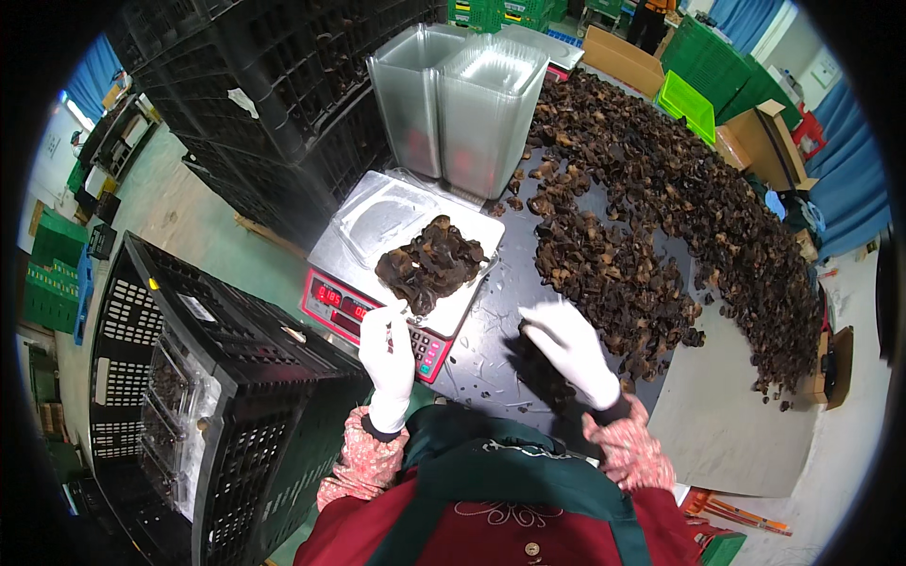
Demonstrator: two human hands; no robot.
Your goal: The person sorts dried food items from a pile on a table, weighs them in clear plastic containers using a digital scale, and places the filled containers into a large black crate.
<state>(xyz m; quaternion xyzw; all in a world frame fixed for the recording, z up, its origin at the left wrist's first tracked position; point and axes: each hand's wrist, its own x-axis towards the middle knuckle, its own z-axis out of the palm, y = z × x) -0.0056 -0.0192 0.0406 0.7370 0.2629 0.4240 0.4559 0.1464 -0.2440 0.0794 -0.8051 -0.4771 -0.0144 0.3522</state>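
Note:
A clump of wood ear mushrooms (pixel 433 262) lies in a clear plastic tray on the steel platform (pixel 368 194) of a red digital scale (pixel 429 375). My left hand (pixel 388 350), in a white glove, is at the scale's front edge, fingertips close to the clump. Whether those fingers pinch anything is not clear. My right hand (pixel 566 347), also gloved in white, hovers blurred over the dark tabletop (pixel 478 347), left of a loose heap of wood ear mushrooms (pixel 609 283). A dark bit shows by its fingertips; whether it is held cannot be made out.
Two stacks of clear plastic trays (pixel 488 106) stand behind the scale. Black crates (pixel 262 92) rise at the back left. Another black crate (pixel 255 396) at my left holds packed trays. A larger mushroom pile (pixel 708 191) curves along the table's far right, beside a green basket (pixel 686 106).

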